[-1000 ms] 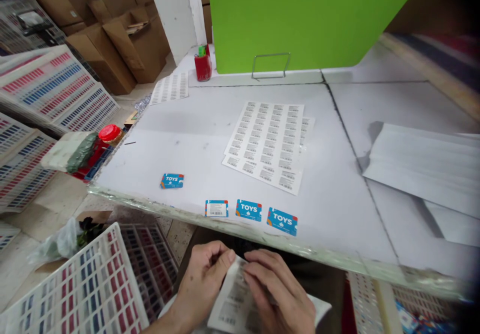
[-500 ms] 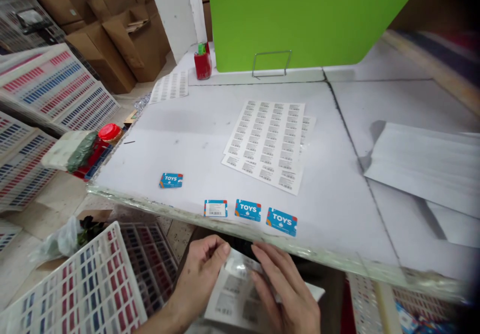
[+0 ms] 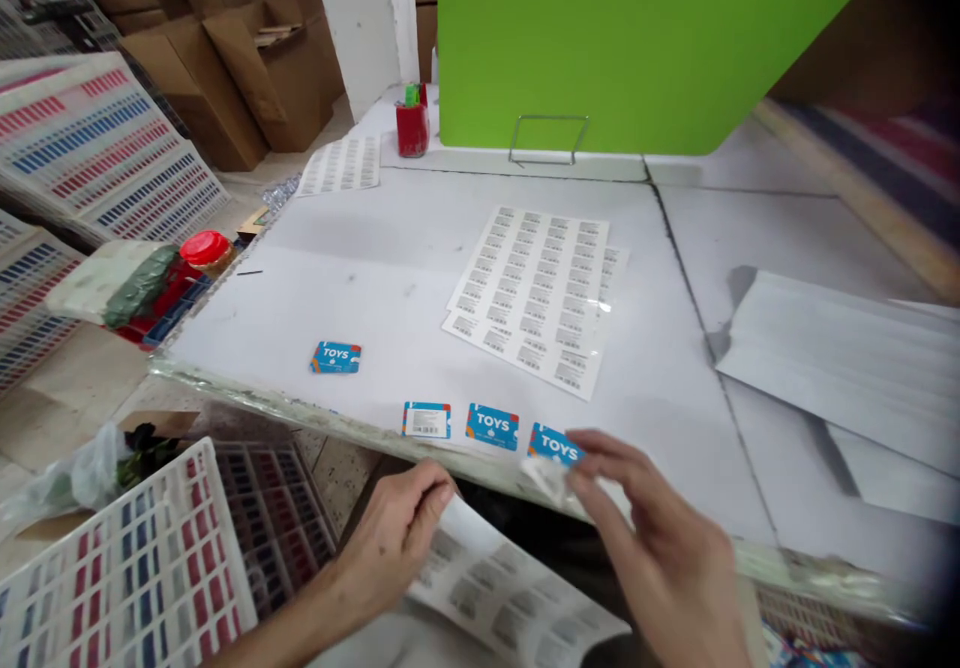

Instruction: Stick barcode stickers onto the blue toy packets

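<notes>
Left hand [image 3: 401, 523] pinches one corner of a label sheet [image 3: 510, 598] between thumb and curled fingers, just off the near edge of the surface [image 3: 315, 258]; the edge grip presumably leaves the printed face uncovered. The sheet is thin and flexible, bowing slightly as it slopes to the right, with grey printed blocks in rows. Right hand [image 3: 660, 538] has thumb and fingertips brought together on a small white piece [image 3: 551, 478], blurred and apparently limp, in front of the rightmost card [image 3: 553, 442] and hiding its lower part; contact with the card cannot be told. Middle card [image 3: 493, 426] and barcoded card [image 3: 427, 420] complete a near-edge row, probably spaced so each is reachable singly; a fourth card [image 3: 336, 357] lies apart, farther left. All are flat, blue, round-cornered, seemingly stiff and smooth. Beyond, overlapping barcode sheets [image 3: 536, 288] lie flat, glossy at one edge; creased white paper [image 3: 840, 358] rests at right.
</notes>
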The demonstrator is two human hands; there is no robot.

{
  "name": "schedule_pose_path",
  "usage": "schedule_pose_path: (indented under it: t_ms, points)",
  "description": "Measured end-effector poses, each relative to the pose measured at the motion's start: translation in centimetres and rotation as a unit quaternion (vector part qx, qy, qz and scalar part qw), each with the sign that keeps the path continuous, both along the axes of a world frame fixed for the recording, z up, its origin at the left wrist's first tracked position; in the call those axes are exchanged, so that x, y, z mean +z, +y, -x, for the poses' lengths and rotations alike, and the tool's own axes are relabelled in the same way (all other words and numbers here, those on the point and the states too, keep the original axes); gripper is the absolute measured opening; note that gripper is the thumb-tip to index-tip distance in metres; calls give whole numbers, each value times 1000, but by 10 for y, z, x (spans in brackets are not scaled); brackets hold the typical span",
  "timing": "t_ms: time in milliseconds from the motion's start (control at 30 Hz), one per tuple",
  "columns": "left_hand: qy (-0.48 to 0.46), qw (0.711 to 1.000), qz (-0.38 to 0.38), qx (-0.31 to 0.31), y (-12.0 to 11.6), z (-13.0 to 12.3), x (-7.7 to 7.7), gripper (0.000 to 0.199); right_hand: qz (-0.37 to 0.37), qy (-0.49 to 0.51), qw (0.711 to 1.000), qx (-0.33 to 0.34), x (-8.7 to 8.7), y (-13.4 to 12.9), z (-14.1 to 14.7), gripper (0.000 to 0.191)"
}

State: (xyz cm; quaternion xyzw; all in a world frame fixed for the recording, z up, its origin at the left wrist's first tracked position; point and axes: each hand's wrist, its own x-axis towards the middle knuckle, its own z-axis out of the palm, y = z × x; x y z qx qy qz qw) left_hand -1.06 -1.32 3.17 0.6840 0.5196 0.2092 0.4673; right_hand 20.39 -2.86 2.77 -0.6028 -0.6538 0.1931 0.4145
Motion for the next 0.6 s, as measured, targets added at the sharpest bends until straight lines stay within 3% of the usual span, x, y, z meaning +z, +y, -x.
schedule_pose_path:
  t_ms: [67,167,333,600]
  points:
    - [-9,997,-51,-54,3,0,-2,21,67,11,998,2,-9,24,-9,17]
    - [-9,983,-151,-99,6,-3,-11,19,139,13,988,59,-23,52,-7,20]
    - [45,947,-277,-155,9,-8,-34,20,185,-17,972,144,-29,71,7,17]
    - [94,931,-303,-180,11,-10,-46,19,196,-36,964,177,-33,80,7,15]
